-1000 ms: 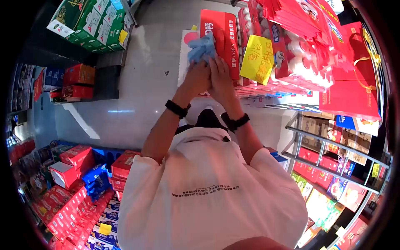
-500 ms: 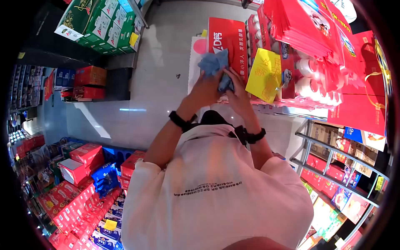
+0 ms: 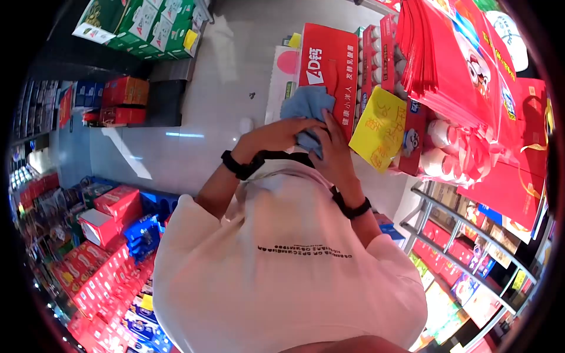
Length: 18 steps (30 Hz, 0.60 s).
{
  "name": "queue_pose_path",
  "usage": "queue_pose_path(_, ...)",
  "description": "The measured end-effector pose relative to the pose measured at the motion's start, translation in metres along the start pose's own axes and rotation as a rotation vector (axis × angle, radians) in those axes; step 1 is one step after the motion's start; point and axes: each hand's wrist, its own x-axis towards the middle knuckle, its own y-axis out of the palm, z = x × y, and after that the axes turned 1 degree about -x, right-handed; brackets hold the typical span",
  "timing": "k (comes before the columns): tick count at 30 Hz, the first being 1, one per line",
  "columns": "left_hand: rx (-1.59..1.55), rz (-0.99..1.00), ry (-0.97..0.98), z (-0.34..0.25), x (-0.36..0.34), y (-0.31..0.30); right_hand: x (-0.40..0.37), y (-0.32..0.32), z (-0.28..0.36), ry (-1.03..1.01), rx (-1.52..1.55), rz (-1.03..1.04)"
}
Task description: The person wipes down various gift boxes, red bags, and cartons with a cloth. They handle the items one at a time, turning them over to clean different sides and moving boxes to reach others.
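A crumpled blue cloth point(image 3: 309, 105) is bunched between my two hands, in front of my chest. My left hand point(image 3: 273, 138) has its fingers bent over the cloth's lower left part. From the other side, my right hand point(image 3: 335, 150) grips the cloth, its fingers pointing away from me. Just beyond the cloth, and partly covered by it, stands a red carton point(image 3: 329, 62) with white lettering. Close to my right hand hangs a yellow handwritten sign point(image 3: 379, 129) in front of packed bottles.
White-capped bottles point(image 3: 441, 147) and a stack of red bags point(image 3: 438, 59) are at the right. A metal ladder-like frame point(image 3: 465, 247) stands lower right. Green cartons point(image 3: 156, 26) are at upper left, red boxes point(image 3: 118, 203) at lower left. Grey tiled floor point(image 3: 218, 76) runs between.
My left hand has shifted left and lower on the cloth, which now looks more spread out. The view has turned slightly, so the bottles and bags sit further right.
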Motion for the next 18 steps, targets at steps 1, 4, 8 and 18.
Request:
queue_pose_path(1,-0.027,-0.018,0.007,-0.001,0.005,-0.012,0.006,0.000,-0.002,0.024,-0.004,-0.006)
queue_pose_path(4,0.088,-0.187,-0.106,0.005,0.031,-0.052,0.017,0.002,-0.001,0.096,-0.058,-0.024)
queue_pose_path(8,0.291,-0.170,0.441,-0.004,0.080,-0.077,0.007,0.009,0.005,0.367,-0.264,-0.079)
queue_pose_path(18,0.893,0.114,0.609,0.057,0.133,-0.095,0.073,0.063,0.031,0.867,-0.476,-0.517)
